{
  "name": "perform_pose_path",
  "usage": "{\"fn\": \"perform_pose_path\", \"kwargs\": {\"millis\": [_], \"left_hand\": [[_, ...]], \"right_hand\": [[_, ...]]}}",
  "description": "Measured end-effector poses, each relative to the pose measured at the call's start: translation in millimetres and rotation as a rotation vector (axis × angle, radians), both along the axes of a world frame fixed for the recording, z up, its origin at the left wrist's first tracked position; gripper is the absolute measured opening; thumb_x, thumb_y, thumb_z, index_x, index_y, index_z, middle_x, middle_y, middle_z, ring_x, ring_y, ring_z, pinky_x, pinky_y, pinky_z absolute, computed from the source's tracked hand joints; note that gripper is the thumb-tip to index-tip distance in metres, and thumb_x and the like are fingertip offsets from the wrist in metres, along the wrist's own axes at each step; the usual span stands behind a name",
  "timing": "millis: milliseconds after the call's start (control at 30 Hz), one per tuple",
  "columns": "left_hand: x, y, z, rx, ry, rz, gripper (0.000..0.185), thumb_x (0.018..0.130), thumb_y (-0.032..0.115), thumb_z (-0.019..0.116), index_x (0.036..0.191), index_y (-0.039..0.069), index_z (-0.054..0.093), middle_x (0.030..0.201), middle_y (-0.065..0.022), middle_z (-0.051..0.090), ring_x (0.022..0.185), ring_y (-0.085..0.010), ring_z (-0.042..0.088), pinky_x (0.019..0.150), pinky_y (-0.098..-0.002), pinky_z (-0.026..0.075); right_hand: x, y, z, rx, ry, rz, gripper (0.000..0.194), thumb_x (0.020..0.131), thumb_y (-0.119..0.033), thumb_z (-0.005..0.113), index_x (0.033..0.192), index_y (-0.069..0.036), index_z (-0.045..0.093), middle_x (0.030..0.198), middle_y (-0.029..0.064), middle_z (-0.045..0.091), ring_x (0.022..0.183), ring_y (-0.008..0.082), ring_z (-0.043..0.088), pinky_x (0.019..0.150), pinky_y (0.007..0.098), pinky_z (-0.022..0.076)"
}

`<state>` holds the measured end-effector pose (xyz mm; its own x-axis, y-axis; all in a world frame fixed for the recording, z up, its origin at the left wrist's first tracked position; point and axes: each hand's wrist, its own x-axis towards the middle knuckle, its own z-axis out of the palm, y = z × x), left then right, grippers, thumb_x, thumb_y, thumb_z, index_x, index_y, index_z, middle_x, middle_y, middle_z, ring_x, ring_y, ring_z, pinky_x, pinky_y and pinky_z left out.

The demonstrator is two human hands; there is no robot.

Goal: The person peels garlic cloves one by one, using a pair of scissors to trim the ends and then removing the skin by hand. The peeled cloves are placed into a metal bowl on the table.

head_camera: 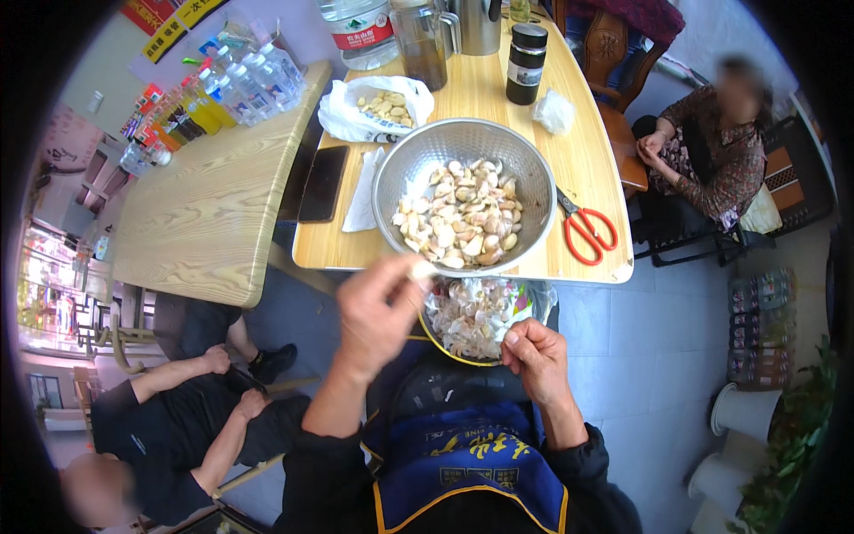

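My left hand (380,314) pinches a pale garlic clove (421,270) just at the near rim of a hammered steel bowl (400,167). Many garlic cloves (467,207), some in their skins, lie in that bowl. Lower on the right, my right hand (537,350) has thumb and forefinger pressed together beside a yellow-rimmed bin (460,358) in front of me. Whether a scrap of skin sits between those fingertips is too small to tell. Papery garlic skins (470,314) fill the bin. Beyond the bowl, a white plastic bag (340,110) holds peeled cloves (388,108).
Red-handled scissors (587,230) lie right of the bowl; a phone (325,183) and folded tissue (363,193) lie left. A black jar (526,65), a pitcher (421,50) and a crumpled bag (554,112) stand behind. One person (717,147) sits right, another (180,414) left.
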<state>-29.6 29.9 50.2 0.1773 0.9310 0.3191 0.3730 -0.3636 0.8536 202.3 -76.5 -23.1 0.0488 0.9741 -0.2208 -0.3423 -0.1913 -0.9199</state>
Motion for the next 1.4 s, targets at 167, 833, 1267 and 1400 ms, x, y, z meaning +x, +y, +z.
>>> {"fn": "perform_pose_path", "kwargs": {"millis": [167,833,1267,1400], "left_hand": [[-24,138,5,-0.074,-0.129,0.093,0.021,0.091,-0.002,0.077,0.112,-0.002,0.071,0.093,-0.0047,0.075,0.081,-0.0072,0.066,0.07,-0.0252,0.054],[25,124,13,0.125,0.764,-0.555,0.017,0.082,0.011,0.075,0.095,0.001,0.076,0.09,-0.0146,0.069,0.088,-0.034,0.069,0.079,-0.0428,0.055],[21,45,34,-0.084,0.181,-0.54,0.02,0.09,-0.002,0.076,0.109,-0.002,0.076,0.094,-0.0081,0.073,0.076,-0.0103,0.065,0.067,-0.0262,0.051],[29,1,20,-0.18,-0.024,-0.608,0.02,0.093,0.001,0.079,0.113,0.0,0.076,0.097,-0.0069,0.075,0.077,-0.0097,0.066,0.068,-0.0241,0.052]], "right_hand": [[0,5,-1,-0.026,-0.049,-0.007,0.024,0.107,-0.019,0.065,0.089,-0.005,0.067,0.074,0.0003,0.067,0.061,0.0049,0.052,0.056,0.0218,0.0399],[-4,-2,-2,-0.041,-0.067,0.034,0.03,0.11,-0.027,0.063,0.093,-0.003,0.071,0.076,-0.001,0.066,0.064,0.0045,0.052,0.058,0.0217,0.0413],[-8,1,25,0.089,-0.027,-0.122,0.024,0.101,-0.006,0.074,0.124,0.0,0.075,0.094,0.0021,0.072,0.076,0.0055,0.062,0.068,0.0219,0.0511],[-10,9,34,0.282,-0.057,-0.124,0.027,0.1,-0.003,0.072,0.127,0.004,0.073,0.11,0.01,0.073,0.086,0.0095,0.069,0.076,0.0234,0.0575]]}}
